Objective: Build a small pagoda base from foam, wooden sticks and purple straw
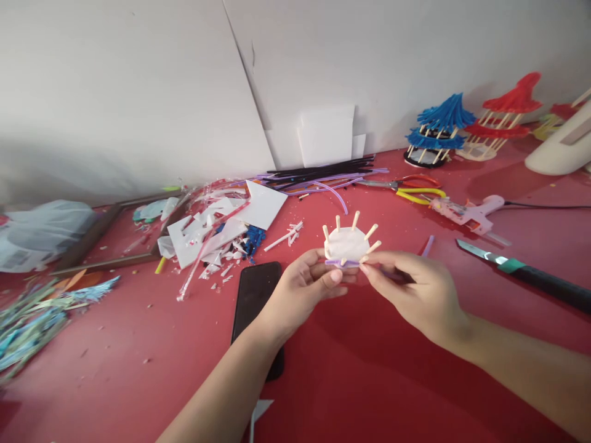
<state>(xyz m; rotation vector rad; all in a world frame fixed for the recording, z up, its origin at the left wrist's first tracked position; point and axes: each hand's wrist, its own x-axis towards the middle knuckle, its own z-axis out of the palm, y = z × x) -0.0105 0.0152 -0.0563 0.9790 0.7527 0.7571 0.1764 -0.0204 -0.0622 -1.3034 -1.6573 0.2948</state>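
Note:
Between my hands is a white disc (348, 243) with several short pale sticks standing out around its rim. A purple pipe cleaner (340, 263) lies along the disc's near edge. My left hand (308, 282) supports the disc from the left, fingers beneath it and thumb near the front. At the right end of the purple strip, my right hand (410, 283) has thumb and fingertips pinched together, close to one of the sticks. The undersides of the disc and some fingers are hidden.
A black phone (252, 295) lies left of my hands. Rightward are a utility knife (530, 277), a pink glue gun (475, 214) and pliers (418, 187). Paper scraps (221, 231) and pipe cleaners (318, 175) lie behind. A blue model (436, 132) and a red model (501, 120) stand back right.

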